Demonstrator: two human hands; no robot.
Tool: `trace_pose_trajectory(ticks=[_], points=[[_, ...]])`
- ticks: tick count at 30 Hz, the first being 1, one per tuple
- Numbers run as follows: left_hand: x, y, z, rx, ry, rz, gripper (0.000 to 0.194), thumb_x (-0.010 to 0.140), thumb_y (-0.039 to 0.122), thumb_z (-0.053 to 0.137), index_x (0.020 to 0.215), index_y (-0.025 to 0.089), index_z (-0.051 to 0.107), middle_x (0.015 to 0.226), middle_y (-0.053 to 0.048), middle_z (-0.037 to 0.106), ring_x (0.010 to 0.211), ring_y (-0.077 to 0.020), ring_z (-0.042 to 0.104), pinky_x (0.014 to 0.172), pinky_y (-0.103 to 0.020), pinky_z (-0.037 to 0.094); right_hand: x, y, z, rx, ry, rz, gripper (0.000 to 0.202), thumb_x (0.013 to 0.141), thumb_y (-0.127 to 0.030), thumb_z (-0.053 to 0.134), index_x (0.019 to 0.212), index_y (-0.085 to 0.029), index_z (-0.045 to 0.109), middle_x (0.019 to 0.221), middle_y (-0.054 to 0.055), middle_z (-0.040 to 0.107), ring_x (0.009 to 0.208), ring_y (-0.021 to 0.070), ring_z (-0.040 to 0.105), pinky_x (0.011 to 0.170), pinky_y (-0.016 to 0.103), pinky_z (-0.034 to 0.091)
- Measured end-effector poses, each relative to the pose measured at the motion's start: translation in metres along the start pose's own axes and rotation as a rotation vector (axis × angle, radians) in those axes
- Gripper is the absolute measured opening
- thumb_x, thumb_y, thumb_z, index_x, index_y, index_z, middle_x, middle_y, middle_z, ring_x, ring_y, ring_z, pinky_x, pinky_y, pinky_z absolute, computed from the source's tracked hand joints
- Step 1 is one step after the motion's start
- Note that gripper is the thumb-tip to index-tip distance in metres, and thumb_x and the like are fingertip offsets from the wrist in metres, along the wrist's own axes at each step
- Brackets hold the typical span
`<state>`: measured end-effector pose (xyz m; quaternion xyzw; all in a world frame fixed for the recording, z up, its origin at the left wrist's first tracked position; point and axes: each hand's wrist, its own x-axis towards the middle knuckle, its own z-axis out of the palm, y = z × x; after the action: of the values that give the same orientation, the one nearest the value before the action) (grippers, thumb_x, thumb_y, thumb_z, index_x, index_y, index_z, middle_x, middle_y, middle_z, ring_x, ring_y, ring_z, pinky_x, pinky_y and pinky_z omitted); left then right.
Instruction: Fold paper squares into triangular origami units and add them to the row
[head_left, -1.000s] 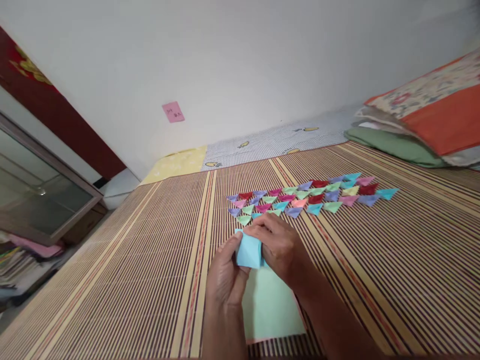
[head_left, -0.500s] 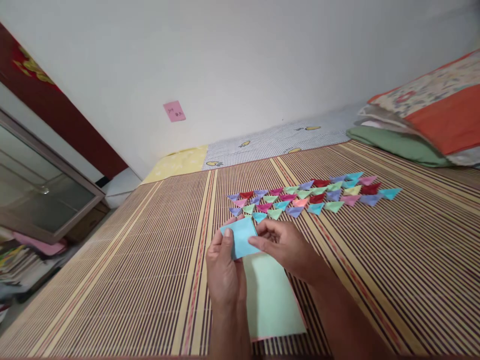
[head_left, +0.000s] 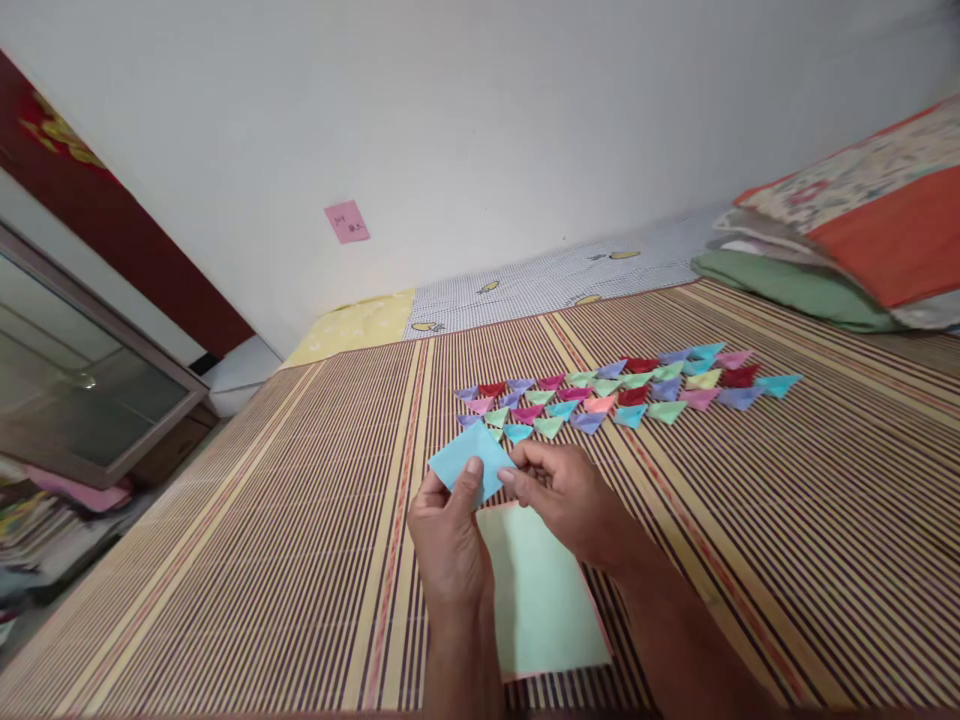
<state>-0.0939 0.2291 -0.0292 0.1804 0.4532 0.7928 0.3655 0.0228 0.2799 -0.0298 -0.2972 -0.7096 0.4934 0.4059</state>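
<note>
A light blue folded paper square (head_left: 471,458) is held up between both hands, turned so a corner points up. My left hand (head_left: 454,530) grips its lower left part, thumb on the front and fingers behind. My right hand (head_left: 566,495) pinches the right corner between thumb and index finger. Under the hands a pale green sheet of paper (head_left: 551,600) lies on the striped mat, with a pinkish edge showing beneath it. Beyond them, several small folded paper triangles (head_left: 590,423) in many colours are laid in rows.
The striped bamboo mat (head_left: 300,520) covers the bed. Folded bedding (head_left: 885,235) is piled at the right against the wall. A pink note (head_left: 347,222) sticks to the wall. At the left stand a glass-fronted cabinet (head_left: 90,370) and a stack of papers (head_left: 37,525).
The blue paper has been turned from lying nearly square to standing on a corner. My left thumb has shifted right across its front. My right hand still pinches the right side.
</note>
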Motion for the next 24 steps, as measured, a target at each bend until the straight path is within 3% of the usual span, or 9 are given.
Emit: trace_pose_trajectory(ticks=[7, 12, 21, 24], points=[[-0.003, -0.004, 0.0, 0.016, 0.003, -0.011, 0.038, 0.06, 0.029, 0.094, 0.091, 0.013, 0.078, 0.086, -0.008, 0.08, 0.078, -0.0206, 0.075, 0.076, -0.032, 0.057, 0.0, -0.003, -0.006, 0.042, 0.02, -0.002, 0.031, 0.1, -0.034, 0.049, 0.074, -0.02, 0.055, 0.063, -0.003, 0.049, 0.061, 0.0136, 0.046, 0.058, 0.027, 0.036], [-0.006, -0.009, 0.002, 0.038, -0.032, -0.012, 0.037, 0.063, 0.028, 0.092, 0.094, 0.013, 0.077, 0.089, -0.009, 0.08, 0.08, -0.0208, 0.074, 0.074, -0.03, 0.056, 0.0, -0.001, -0.002, 0.101, 0.036, 0.006, 0.027, 0.095, -0.041, 0.061, 0.079, -0.02, 0.06, 0.065, -0.003, 0.051, 0.059, 0.0132, 0.047, 0.054, 0.025, 0.036], [-0.01, 0.001, 0.005, 0.063, -0.071, 0.055, 0.029, 0.068, 0.039, 0.09, 0.076, 0.016, 0.075, 0.07, 0.0, 0.071, 0.063, -0.0117, 0.064, 0.061, -0.022, 0.052, 0.003, 0.005, -0.007, 0.133, 0.078, 0.019, 0.035, 0.099, -0.04, 0.053, 0.07, -0.021, 0.05, 0.06, -0.004, 0.049, 0.056, 0.0132, 0.047, 0.055, 0.025, 0.04], [-0.008, -0.001, 0.002, 0.054, -0.022, 0.065, 0.028, 0.066, 0.037, 0.092, 0.071, 0.016, 0.073, 0.063, 0.002, 0.066, 0.057, -0.0091, 0.059, 0.056, -0.019, 0.048, 0.002, 0.003, -0.006, 0.176, 0.059, 0.028, 0.036, 0.1, -0.042, 0.053, 0.072, -0.021, 0.052, 0.062, -0.003, 0.051, 0.057, 0.0132, 0.05, 0.055, 0.024, 0.041]])
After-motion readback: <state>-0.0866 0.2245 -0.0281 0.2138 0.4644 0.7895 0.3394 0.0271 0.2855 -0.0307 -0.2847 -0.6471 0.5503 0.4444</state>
